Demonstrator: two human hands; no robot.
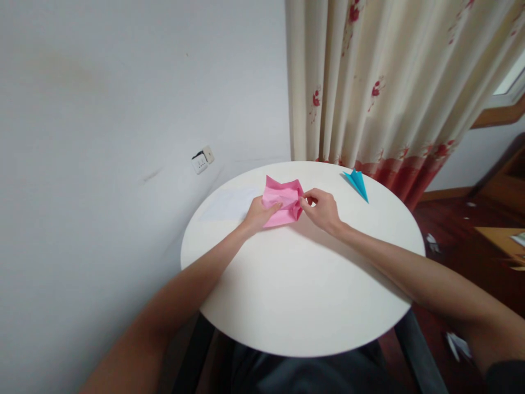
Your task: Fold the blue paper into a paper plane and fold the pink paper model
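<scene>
Head view: one pink folded paper, over the white table; our left hand, closed on its left side, thumb on top; our right hand, thumb and forefinger pinching its right edge; one blue paper dart, farther right, on the table.

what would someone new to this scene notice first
Probably the pink paper, creased and held between the left hand and the right hand over the white table. Next, the blue paper plane, lying near the table's far edge, beyond the right hand. Behind it hangs a cream curtain with red flowers and a red lower band.
</scene>
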